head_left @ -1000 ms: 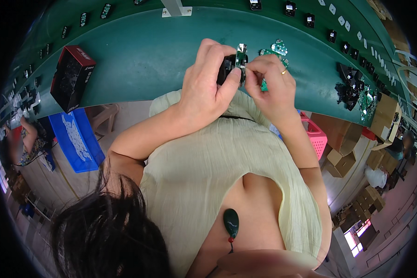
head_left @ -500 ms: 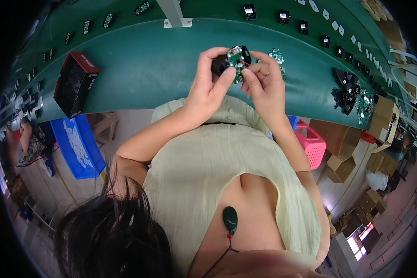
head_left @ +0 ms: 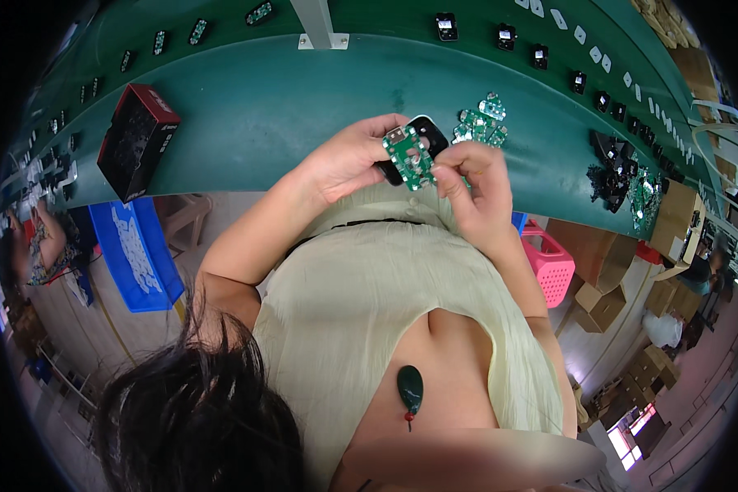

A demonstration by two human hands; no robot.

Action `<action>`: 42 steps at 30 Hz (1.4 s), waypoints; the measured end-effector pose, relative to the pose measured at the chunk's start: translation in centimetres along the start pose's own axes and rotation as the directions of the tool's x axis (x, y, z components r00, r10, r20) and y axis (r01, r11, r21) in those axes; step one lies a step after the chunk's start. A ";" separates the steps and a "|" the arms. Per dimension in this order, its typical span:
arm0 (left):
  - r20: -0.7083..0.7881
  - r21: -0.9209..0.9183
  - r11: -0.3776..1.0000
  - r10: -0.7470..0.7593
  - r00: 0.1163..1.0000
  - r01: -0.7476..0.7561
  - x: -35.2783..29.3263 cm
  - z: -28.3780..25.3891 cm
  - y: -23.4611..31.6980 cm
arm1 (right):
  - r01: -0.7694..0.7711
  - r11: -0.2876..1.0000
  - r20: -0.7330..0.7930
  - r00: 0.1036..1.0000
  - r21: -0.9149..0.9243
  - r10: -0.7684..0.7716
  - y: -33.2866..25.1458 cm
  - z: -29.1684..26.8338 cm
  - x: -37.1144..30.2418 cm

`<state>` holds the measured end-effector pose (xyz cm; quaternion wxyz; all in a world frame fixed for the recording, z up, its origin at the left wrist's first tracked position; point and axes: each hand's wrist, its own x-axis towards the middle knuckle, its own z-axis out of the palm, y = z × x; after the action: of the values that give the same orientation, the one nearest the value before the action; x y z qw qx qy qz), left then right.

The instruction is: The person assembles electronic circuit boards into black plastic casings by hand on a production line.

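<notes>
In front of my waist, at the near edge of the green bench, my left hand (head_left: pixel 344 164) is closed around a black plastic casing (head_left: pixel 430 134). A green circuit board (head_left: pixel 410 157) with silver parts lies across the front of that casing, tilted. My right hand (head_left: pixel 480 184) pinches the board's right edge between thumb and fingers. My left fingers are partly hidden behind the board and casing. Just beyond my right hand, a small heap of similar circuit boards (head_left: pixel 480 127) rests on the bench.
An open black and red box (head_left: pixel 137 139) stands at the left. Black casings (head_left: pixel 611 168) and more boards (head_left: pixel 646 197) are piled at the right. Rows of parts sit on the dark green strip (head_left: pixel 385 18) behind, where a metal post (head_left: pixel 313 25) rises. A blue bin (head_left: pixel 135 254) is below left.
Both hands have come down and nearer my body. The board has turned and now shows more of its green face. The small heap of boards is less covered by my right hand.
</notes>
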<state>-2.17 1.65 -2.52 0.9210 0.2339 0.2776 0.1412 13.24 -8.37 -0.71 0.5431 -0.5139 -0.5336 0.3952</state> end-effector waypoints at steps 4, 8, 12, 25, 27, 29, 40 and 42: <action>-0.048 -0.035 0.999 0.020 0.999 -0.022 -0.4 0.8 -0.3 | 0.285 0.801 0.152 0.959 -0.527 -0.240 -1.4 0.1 1.2; -0.125 0.079 0.989 0.138 0.982 -0.129 -1.1 2.7 -0.3 | 0.462 0.568 0.253 0.877 -0.681 -0.410 -0.8 -0.5 2.0; -0.127 0.229 0.942 0.278 0.952 -0.245 -0.9 2.7 -1.4 | 0.573 0.559 0.221 0.789 -0.599 -0.573 0.1 -0.6 2.8; -0.025 0.382 0.807 0.497 0.867 -0.451 -1.4 3.0 -1.1 | 0.498 0.566 0.218 0.844 -0.656 -0.490 -0.6 0.1 4.5; -0.057 0.436 0.782 0.518 0.853 -0.446 -1.7 2.9 -1.0 | 0.494 0.562 0.242 0.852 -0.663 -0.463 -0.6 0.5 4.7; -0.071 0.448 0.753 0.568 0.820 -0.482 -1.7 2.4 -1.2 | 0.506 0.567 0.273 0.852 -0.650 -0.447 -0.7 0.8 4.9; -0.165 0.533 0.647 0.712 0.683 -0.545 2.7 1.1 -2.1 | -0.197 0.979 0.015 0.980 0.049 0.197 2.8 1.5 4.3; -0.187 0.603 0.612 0.732 0.656 -0.511 3.5 0.9 -2.4 | -0.197 0.979 -0.026 0.980 0.047 0.199 3.7 1.5 4.3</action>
<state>1.47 0.62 -4.61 0.6334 0.5113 0.3912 0.4292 12.71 -3.32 -3.76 0.5203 -0.5585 -0.4626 0.4509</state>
